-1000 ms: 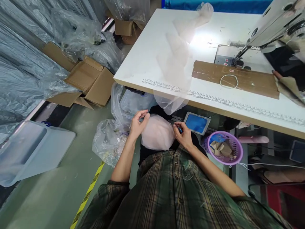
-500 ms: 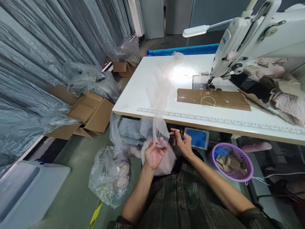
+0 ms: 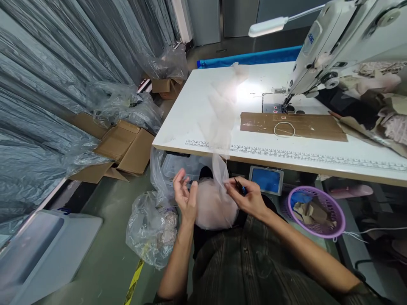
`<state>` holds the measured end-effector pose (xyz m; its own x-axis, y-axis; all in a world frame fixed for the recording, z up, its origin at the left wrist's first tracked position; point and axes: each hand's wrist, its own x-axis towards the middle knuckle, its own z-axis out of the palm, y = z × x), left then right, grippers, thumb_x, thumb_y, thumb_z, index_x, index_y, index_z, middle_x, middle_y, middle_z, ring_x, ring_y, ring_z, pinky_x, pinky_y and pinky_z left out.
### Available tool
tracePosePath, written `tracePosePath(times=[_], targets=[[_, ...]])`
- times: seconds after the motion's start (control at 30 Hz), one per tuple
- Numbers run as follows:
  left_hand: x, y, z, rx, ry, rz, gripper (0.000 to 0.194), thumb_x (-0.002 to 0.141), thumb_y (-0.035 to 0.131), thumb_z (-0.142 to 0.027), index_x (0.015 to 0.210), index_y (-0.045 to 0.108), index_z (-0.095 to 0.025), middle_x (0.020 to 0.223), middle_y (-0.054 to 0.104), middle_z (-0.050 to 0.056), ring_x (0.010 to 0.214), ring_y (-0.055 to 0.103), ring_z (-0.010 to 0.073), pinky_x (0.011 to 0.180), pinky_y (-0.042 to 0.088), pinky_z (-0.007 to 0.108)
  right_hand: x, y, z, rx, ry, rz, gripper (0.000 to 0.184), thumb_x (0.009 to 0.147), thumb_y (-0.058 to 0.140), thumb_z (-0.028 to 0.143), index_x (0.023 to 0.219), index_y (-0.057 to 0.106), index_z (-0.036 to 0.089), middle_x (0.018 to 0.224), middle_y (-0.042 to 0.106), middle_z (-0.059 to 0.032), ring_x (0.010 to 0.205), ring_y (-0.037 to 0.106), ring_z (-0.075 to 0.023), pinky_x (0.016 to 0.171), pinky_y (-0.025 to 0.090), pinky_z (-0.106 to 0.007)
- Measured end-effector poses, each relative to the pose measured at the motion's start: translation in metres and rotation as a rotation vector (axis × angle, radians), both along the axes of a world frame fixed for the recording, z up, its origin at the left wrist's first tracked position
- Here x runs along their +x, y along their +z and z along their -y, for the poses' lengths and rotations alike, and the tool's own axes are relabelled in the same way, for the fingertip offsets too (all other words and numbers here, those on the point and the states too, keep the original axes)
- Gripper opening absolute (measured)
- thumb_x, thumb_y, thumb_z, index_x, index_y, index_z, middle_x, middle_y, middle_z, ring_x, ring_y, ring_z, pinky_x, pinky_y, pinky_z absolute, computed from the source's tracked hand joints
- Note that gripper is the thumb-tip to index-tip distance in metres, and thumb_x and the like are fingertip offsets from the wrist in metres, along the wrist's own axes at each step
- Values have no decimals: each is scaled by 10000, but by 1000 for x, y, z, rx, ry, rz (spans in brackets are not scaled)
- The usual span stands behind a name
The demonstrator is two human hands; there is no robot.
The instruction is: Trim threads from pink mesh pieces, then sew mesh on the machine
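Note:
Sheer pale fabric (image 3: pixel 221 123) runs across the white table and hangs over its front edge; more of it lies bunched over my lap. My right hand (image 3: pixel 249 197) pinches the hanging fabric's edge between thumb and forefinger. Small thread snips (image 3: pixel 243 189), with dark pointed blades and a blue part, are tucked in the same hand. My left hand (image 3: pixel 186 197) is raised left of the fabric, fingers spread and holding nothing.
A white sewing machine (image 3: pixel 311 55) stands on the table (image 3: pixel 178 123). A brown strip (image 3: pixel 311 127) with an elastic loop lies before it. A purple basket (image 3: pixel 314 233) is at right; plastic bags (image 3: pixel 152 231) and a cardboard box (image 3: pixel 127 148) sit on the floor at left.
My left hand has let go of the fabric, opened and moved left. My right hand has taken hold of the fabric's edge, the snips still in it. The view has shifted slightly.

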<state>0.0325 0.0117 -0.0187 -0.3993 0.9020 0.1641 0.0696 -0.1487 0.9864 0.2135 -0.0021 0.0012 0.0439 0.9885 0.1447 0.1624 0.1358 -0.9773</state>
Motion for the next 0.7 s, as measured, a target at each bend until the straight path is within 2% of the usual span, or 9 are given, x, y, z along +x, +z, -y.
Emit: tracePosePath(times=[0.1, 0.2, 0.3, 0.4, 0.5, 0.6, 0.7], targets=[[-9, 26, -1, 140, -288, -270, 371, 841, 625, -470, 1144, 687, -264, 1267, 576, 93, 1209, 497, 279, 1070, 355, 416, 5, 6, 25, 84, 117, 59, 179, 881, 605, 316, 826, 702, 176, 592, 607, 1, 478, 474, -96, 466, 388, -219], [-3, 38, -5, 115, -564, -368, 398, 885, 513, -522, 1107, 727, -271, 1165, 640, 106, 1101, 542, 298, 1061, 328, 454, 8, 10, 42, 154, 269, 74, 134, 880, 579, 249, 875, 700, 191, 617, 651, -10, 470, 506, -103, 483, 415, -229], [10, 35, -9, 22, -835, -283, 528, 897, 399, -615, 1009, 763, -250, 1049, 697, 117, 1013, 595, 306, 1040, 334, 460, 10, 12, 51, 203, 360, 73, 138, 876, 559, 209, 888, 696, 196, 611, 660, -10, 463, 530, -105, 493, 430, -227], [17, 27, -6, -152, -1030, -36, 599, 856, 414, -687, 971, 766, -216, 968, 723, 129, 1046, 612, 323, 1021, 375, 450, 11, 10, 55, 231, 365, 79, 137, 877, 557, 196, 894, 693, 197, 612, 657, -6, 462, 533, -102, 487, 419, -223], [15, 24, 2, -326, -1023, 107, 478, 797, 599, -620, 900, 762, -183, 813, 721, 117, 929, 649, 299, 940, 448, 420, 15, 5, 55, 217, 388, 67, 126, 866, 567, 178, 898, 687, 197, 632, 661, 0, 477, 535, -98, 502, 413, -220], [9, 24, 7, -400, -865, 44, 334, 750, 724, -502, 769, 754, -170, 762, 711, 91, 751, 638, 233, 778, 493, 349, 21, 2, 49, 74, 395, 75, 113, 873, 594, 258, 908, 678, 191, 672, 659, -1, 510, 533, -103, 520, 416, -221], [6, 23, 7, -405, -756, -4, 294, 738, 750, -465, 782, 759, -175, 810, 726, 74, 736, 633, 203, 701, 487, 302, 26, -1, 36, -139, 332, 106, 330, 959, 467, 438, 980, 666, 175, 781, 658, -33, 622, 565, -133, 570, 431, -240]])
